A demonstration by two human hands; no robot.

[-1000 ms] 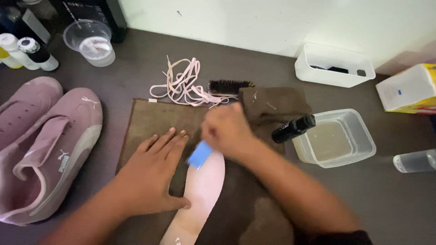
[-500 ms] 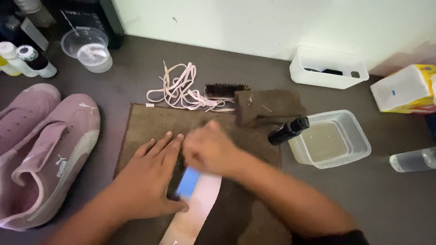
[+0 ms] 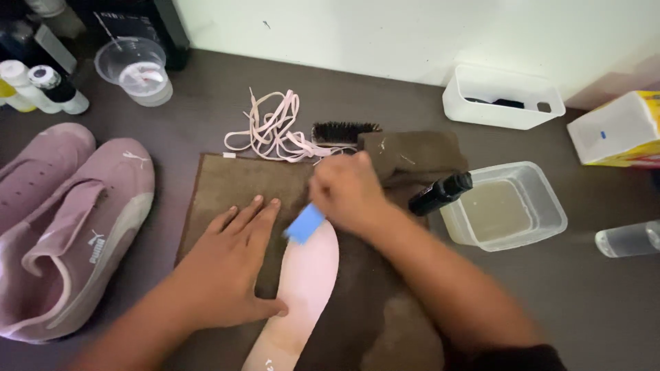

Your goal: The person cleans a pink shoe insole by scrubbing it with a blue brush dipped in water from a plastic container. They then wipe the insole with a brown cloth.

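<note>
Head view gives me the dark grey-brown tabletop (image 3: 591, 302) first, running back to a pale wall. On it lies a brown terry towel (image 3: 227, 185), rumpled at its far right corner, and left of the towel a pair of mauve suede sneakers (image 3: 75, 227).

On the towel rests the pale pink foam insole (image 3: 302, 288), pointing away from me. My left hand (image 3: 227, 275) lies flat beside it, fingers loosely spread, thumb touching the insole's edge to pin it. My right hand (image 3: 347, 192) is curled around a small blue rubber block (image 3: 304, 223), pinching it against the insole's toe end; the hand is blurred, so I can't tell the exact finger placement.

To do this well, I'd judge short, even strokes with the insole held firmly.

Nearby sit a clear plastic tub of murky liquid (image 3: 505, 209), a black spray bottle (image 3: 440, 194), a dark bristle brush (image 3: 340, 130) and tangled pink laces (image 3: 271, 127).
</note>
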